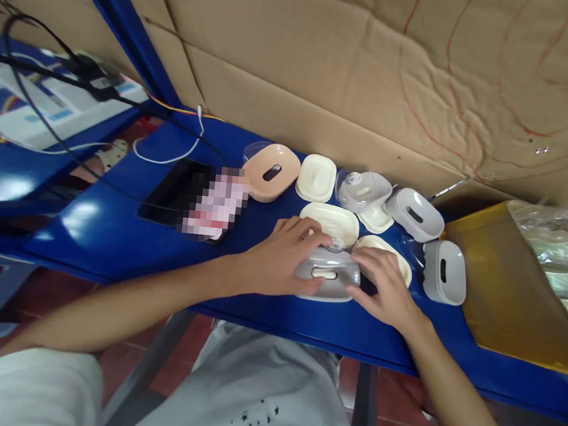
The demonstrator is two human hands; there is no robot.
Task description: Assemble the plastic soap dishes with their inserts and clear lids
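A grey container with a clear lid [330,286] sits near the front edge of the blue table. My left hand [284,256] grips its left side, thumb low and fingers over the top. My right hand [385,286] is curved around the right side, fingertips on the clear lid. Just behind are a cream oval piece [330,223] and another cream piece [402,264], partly hidden by my right hand. Farther back stand a peach container [272,172], a cream square piece [316,178] and a grey container under a clear cover [364,190].
Two grey containers [418,214] [445,272] stand to the right, beside a yellow-brown box [522,289] holding plastic-wrapped items. A black device [172,195] lies left on the blue table [86,234]. Cables and a white power strip [63,111] are farther left; cardboard [328,63] lines the back.
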